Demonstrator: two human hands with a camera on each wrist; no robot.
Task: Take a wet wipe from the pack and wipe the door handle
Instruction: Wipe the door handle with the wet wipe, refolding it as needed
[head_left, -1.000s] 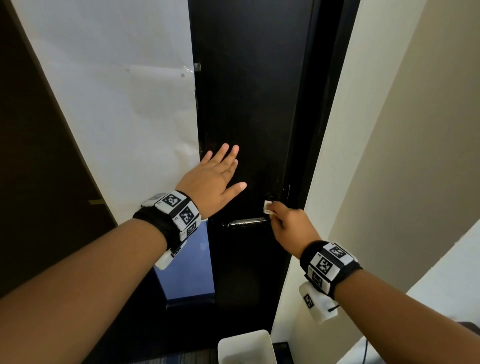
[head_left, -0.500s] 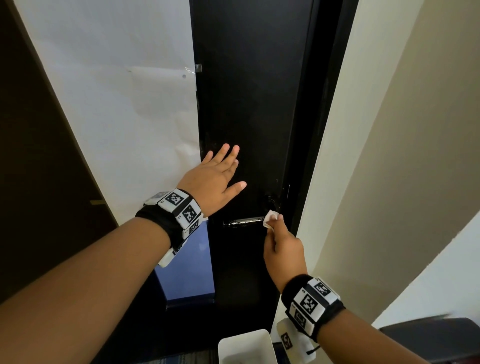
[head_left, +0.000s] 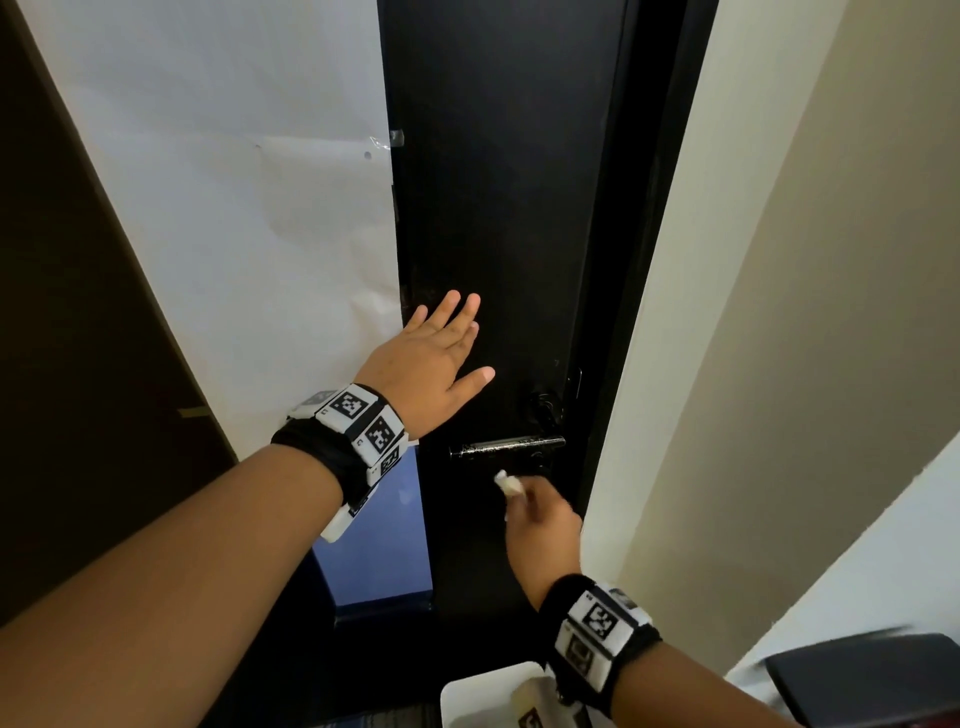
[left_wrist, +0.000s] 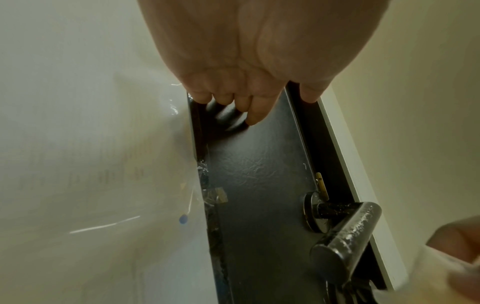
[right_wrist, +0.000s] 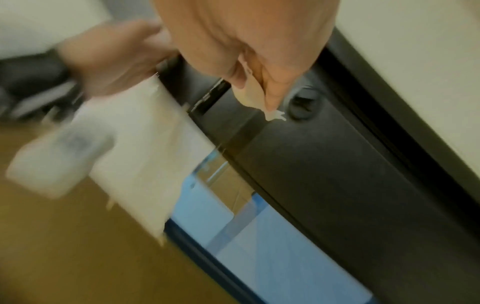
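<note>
Right hand (head_left: 540, 525) pinching the wet wipe (head_left: 506, 480) has dropped just below the door handle (head_left: 506, 447), off it. Left hand (head_left: 426, 366) stays flat, fingers spread, on the door (head_left: 509, 208). Wiping looks nearly done.

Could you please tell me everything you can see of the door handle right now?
The handle is a dark lever with a round bar, glossy and streaked as if wet. It lies level on the black door, its free end pointing left and its short neck entering a round metal rose near the door's right edge. Nothing touches it: the right hand holds the wipe just below it, and the left hand lies flat on the door above.
</note>
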